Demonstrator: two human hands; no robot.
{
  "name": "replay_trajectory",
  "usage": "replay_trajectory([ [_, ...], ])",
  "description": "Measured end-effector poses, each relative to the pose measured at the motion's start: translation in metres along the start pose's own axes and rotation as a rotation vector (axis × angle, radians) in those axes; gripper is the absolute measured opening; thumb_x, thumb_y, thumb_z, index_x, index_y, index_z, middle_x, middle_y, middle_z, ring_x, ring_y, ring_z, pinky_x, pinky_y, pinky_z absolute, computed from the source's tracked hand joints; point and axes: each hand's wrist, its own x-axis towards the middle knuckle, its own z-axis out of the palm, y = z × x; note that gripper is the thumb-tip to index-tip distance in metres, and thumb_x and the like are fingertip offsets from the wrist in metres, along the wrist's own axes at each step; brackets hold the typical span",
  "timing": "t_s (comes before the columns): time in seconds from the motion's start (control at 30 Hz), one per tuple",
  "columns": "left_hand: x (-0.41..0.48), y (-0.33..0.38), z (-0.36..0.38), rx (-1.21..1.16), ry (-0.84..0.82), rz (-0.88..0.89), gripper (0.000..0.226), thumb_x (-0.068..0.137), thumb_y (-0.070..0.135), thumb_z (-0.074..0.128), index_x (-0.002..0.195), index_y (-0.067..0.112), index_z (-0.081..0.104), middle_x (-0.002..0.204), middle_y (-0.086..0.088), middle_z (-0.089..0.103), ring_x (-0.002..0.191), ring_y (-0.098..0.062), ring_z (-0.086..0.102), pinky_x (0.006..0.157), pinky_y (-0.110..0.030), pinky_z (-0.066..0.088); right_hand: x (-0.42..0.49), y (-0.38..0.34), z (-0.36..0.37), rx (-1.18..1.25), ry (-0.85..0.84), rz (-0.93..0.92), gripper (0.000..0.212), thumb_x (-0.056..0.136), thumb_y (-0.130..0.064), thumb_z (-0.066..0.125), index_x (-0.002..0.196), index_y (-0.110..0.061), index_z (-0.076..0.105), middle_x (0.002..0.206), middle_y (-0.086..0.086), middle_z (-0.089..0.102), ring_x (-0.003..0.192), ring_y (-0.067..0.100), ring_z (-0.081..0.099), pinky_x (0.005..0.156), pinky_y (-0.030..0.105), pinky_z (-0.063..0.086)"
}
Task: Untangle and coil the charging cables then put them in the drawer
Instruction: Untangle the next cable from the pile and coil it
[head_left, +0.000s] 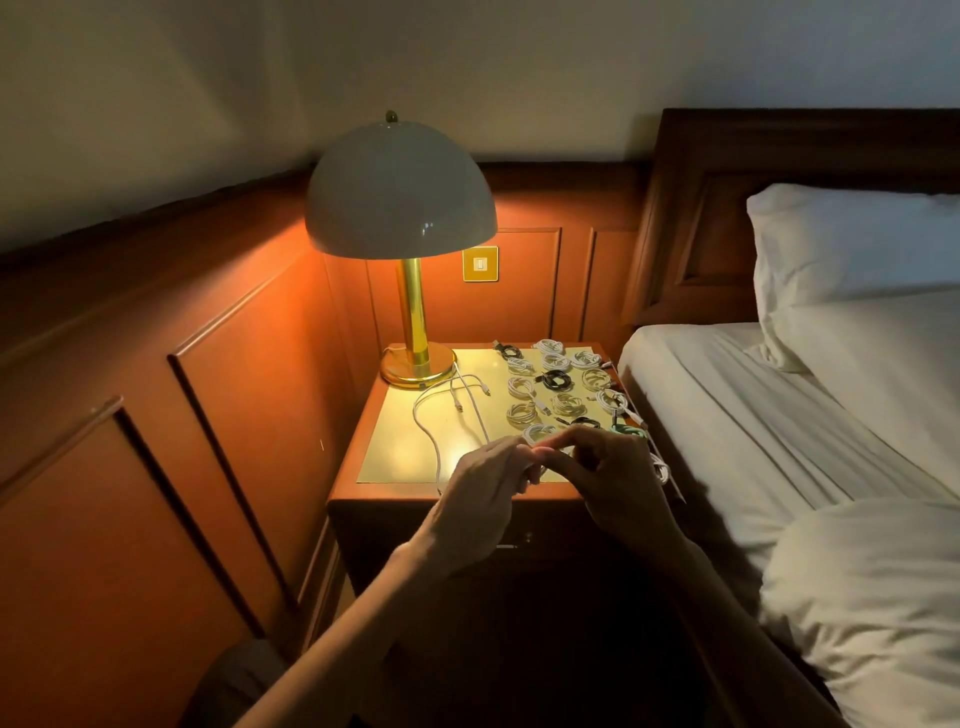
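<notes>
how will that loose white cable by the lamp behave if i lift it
Probably floppy: the loose white cable lies in slack curves on the nightstand, so it should droop and trail. Likely light, being thin. Its free plugs may swing and snag the lamp base.

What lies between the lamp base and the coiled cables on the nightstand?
In the head view, a loose white cable, uncoiled, lies between the lamp base and the coiled cables.

A lit brass lamp (400, 192) stands beside a wall switch (480, 264), and a white pillow (841, 249) lies on the bed (753, 410).
</notes>
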Motion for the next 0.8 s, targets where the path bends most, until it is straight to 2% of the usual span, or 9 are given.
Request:
replay_trajectory([
  [0.07, 0.000, 0.001, 0.004, -0.152, 0.032, -0.157, 0.034, 0.107, 0.034, 0.031, 0.083, 0.025, 0.054, 0.072, 0.017, 0.054, 0.064, -0.005, 0.051, 0.061, -0.018, 0.043, 0.001, 0.000, 0.000, -0.007, -0.024, -0.005, 0.031, 0.082, -0.056, 0.061, 0.093, -0.029, 0.072, 0.060, -0.021, 0.059, 0.052, 0.006, 0.058, 0.052, 0.011, 0.042],
  [0.13, 0.000, 0.002, 0.004, -0.288, -0.007, -0.297, 0.039, 0.104, 0.036, 0.031, 0.078, 0.017, 0.053, 0.068, 0.011, 0.053, 0.063, -0.005, 0.047, 0.062, -0.023, 0.045, 0.001, 0.003, -0.004, 0.016, -0.096, 0.007, 0.031, 0.084, -0.058, 0.061, 0.096, -0.032, 0.072, 0.066, -0.015, 0.066, 0.053, 0.011, 0.059, 0.052, 0.012, 0.042],
  [0.23, -0.001, 0.000, 0.000, -0.345, -0.024, -0.377, 0.043, 0.104, 0.039, 0.033, 0.075, 0.011, 0.050, 0.064, 0.009, 0.049, 0.061, -0.007, 0.045, 0.061, -0.019, 0.042, 0.001, 0.004, -0.007, 0.046, -0.175, 0.021, 0.029, 0.083, -0.057, 0.061, 0.096, -0.033, 0.072, 0.072, -0.026, 0.066, 0.057, 0.008, 0.060, 0.054, 0.012, 0.043],
  [0.3, 0.000, 0.003, 0.002, -0.359, 0.009, -0.414, 0.044, 0.103, 0.042, 0.036, 0.073, 0.013, 0.050, 0.063, 0.009, 0.049, 0.061, -0.006, 0.044, 0.061, -0.020, 0.041, 0.000, 0.004, -0.001, 0.035, -0.141, 0.010, 0.033, 0.084, -0.055, 0.060, 0.094, -0.027, 0.074, 0.071, -0.028, 0.065, 0.060, 0.007, 0.061, 0.055, 0.011, 0.043],
  [0.4, 0.002, 0.007, 0.008, -0.153, 0.093, -0.383, 0.043, 0.104, 0.041, 0.033, 0.072, 0.018, 0.050, 0.068, 0.006, 0.049, 0.061, -0.003, 0.042, 0.060, -0.019, 0.037, -0.002, 0.004, 0.009, 0.014, -0.039, 0.041, 0.037, 0.085, -0.057, 0.057, 0.095, -0.026, 0.073, 0.070, -0.029, 0.062, 0.064, 0.005, 0.063, 0.058, 0.011, 0.046],
  [0.5, 0.006, 0.004, 0.005, 0.059, 0.081, -0.336, 0.045, 0.105, 0.047, 0.029, 0.071, 0.029, 0.052, 0.083, 0.006, 0.048, 0.078, -0.003, 0.042, 0.072, -0.026, 0.031, -0.006, 0.001, 0.012, 0.032, 0.027, 0.094, 0.025, 0.084, -0.053, 0.058, 0.092, -0.031, 0.068, 0.073, -0.027, 0.063, 0.067, 0.001, 0.065, 0.061, 0.011, 0.049],
  [0.63, 0.007, -0.001, 0.002, -0.143, 0.037, -0.354, 0.040, 0.104, 0.038, 0.032, 0.074, 0.024, 0.054, 0.082, 0.001, 0.049, 0.071, 0.001, 0.049, 0.064, -0.014, 0.039, -0.010, 0.000, 0.015, 0.108, 0.021, 0.125, 0.011, 0.088, -0.044, 0.065, 0.090, -0.034, 0.068, 0.077, -0.017, 0.071, 0.070, 0.006, 0.069, 0.064, 0.018, 0.054],
  [0.7, 0.002, -0.007, 0.005, -0.067, 0.032, -0.269, 0.039, 0.107, 0.033, 0.030, 0.075, 0.023, 0.050, 0.076, 0.003, 0.050, 0.066, -0.004, 0.050, 0.059, -0.014, 0.040, -0.012, 0.003, 0.016, 0.187, 0.004, 0.182, 0.010, 0.087, -0.040, 0.067, 0.091, -0.031, 0.070, 0.080, -0.012, 0.074, 0.075, 0.007, 0.072, 0.070, 0.022, 0.058],
  [0.8, -0.007, -0.020, 0.005, 0.098, -0.072, -0.179, 0.041, 0.108, 0.042, 0.023, 0.081, 0.024, 0.048, 0.080, 0.006, 0.050, 0.073, -0.010, 0.047, 0.066, -0.020, 0.038, -0.015, 0.008, 0.017, 0.203, -0.012, 0.251, 0.012, 0.086, -0.037, 0.069, 0.093, -0.028, 0.070, 0.083, -0.008, 0.075, 0.078, 0.007, 0.072, 0.073, 0.027, 0.060],
])
